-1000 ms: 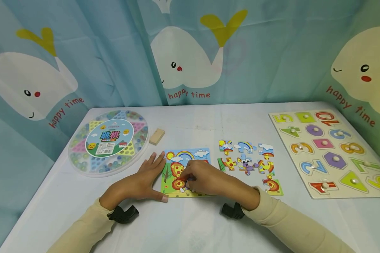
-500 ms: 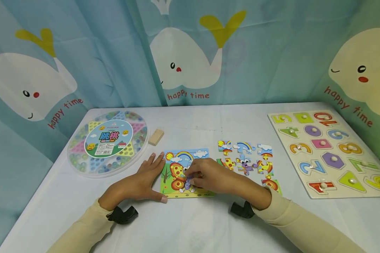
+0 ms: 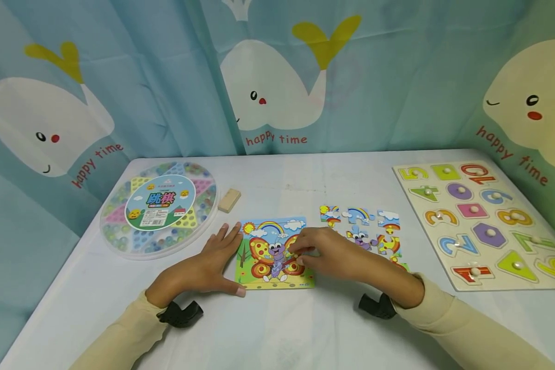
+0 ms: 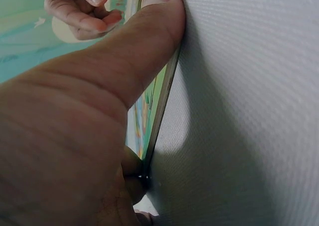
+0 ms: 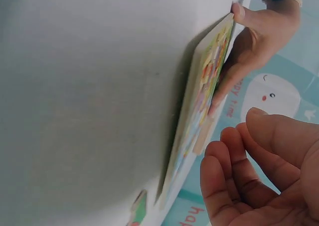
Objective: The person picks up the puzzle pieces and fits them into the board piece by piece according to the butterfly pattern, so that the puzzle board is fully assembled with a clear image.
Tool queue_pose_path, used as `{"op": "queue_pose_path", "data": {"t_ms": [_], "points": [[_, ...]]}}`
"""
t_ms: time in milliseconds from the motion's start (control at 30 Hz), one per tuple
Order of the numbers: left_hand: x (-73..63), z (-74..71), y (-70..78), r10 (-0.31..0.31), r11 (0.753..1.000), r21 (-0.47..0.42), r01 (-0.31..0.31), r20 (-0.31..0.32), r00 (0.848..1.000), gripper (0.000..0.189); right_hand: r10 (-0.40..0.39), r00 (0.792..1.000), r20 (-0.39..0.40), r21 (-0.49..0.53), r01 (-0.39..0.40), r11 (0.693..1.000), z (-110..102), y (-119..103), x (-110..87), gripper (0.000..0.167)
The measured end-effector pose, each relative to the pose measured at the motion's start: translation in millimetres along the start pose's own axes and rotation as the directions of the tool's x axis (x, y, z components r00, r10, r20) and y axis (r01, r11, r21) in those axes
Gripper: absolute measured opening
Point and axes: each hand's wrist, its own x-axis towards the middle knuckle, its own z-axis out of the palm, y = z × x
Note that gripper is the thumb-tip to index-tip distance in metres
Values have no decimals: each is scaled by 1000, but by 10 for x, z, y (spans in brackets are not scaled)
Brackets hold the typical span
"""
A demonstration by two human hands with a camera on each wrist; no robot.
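A flat butterfly puzzle board (image 3: 268,280) lies on the table, its picture showing a purple butterfly under a rainbow. My left hand (image 3: 208,267) rests at the board's left edge, fingers spread and thumb (image 4: 149,31) touching its near corner. Over the board's right side hovers my right hand (image 3: 328,252), its fingers loosely bent. In the right wrist view those fingers (image 5: 214,171) hold nothing and are apart from the board. Right of the board lie several loose jigsaw pieces, among them a rainbow piece (image 3: 358,215) and a purple face piece (image 3: 359,238); my right hand and forearm partly cover others.
A round marble checkers box (image 3: 203,226) stands at the left, with a small wooden block (image 3: 229,200) beside it. At the right lies a wooden number peg board (image 3: 448,239). A whale-print curtain (image 3: 379,103) hangs along the table's back edge.
My right hand has moved right and slightly away from me across the board, uncovering the butterfly's middle. The left hand has stayed in place.
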Motion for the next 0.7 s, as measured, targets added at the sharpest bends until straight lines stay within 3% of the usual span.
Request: {"op": "queue_pose_path", "data": {"t_ms": [500, 700], "points": [[-10, 2, -24, -1, 1000, 6, 1, 2, 1000, 122, -2, 1000, -28, 16, 2, 1000, -86, 151, -214, 22], [-7, -3, -18, 5, 1000, 17, -5, 2, 1000, 122, 6, 998, -60, -24, -7, 1000, -133, 237, -322, 24]]}}
